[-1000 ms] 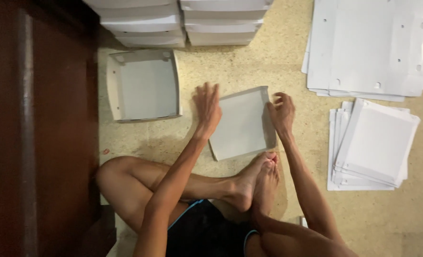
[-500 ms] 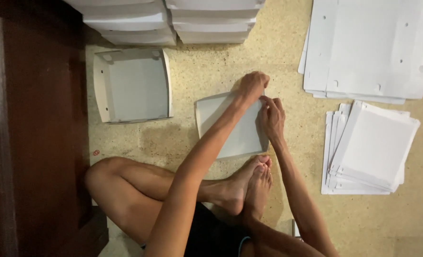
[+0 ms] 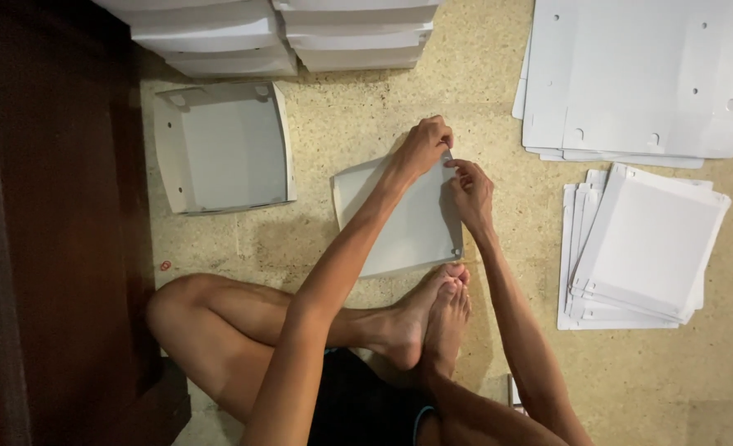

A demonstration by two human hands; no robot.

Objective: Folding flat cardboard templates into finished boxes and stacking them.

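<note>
A half-folded white cardboard box [image 3: 399, 219] lies on the speckled floor in front of my crossed legs. My left hand [image 3: 423, 147] reaches across it and pinches its far right corner. Right beside it, my right hand [image 3: 471, 190] grips the same corner from the right edge, fingertips meeting the left hand's. My feet [image 3: 432, 318] touch the box's near edge.
A finished open white box [image 3: 222, 149] sits to the left. Stacked white boxes [image 3: 276, 33] line the far side. Large flat cardboard sheets [image 3: 639, 78] lie at the upper right, a pile of smaller folded blanks [image 3: 639, 248] at the right. Dark wooden furniture [image 3: 53, 223] borders the left.
Both hands were spread on the box's left and right sides; the left hand has crossed over to the far right corner, and the right hand has closed in beside it.
</note>
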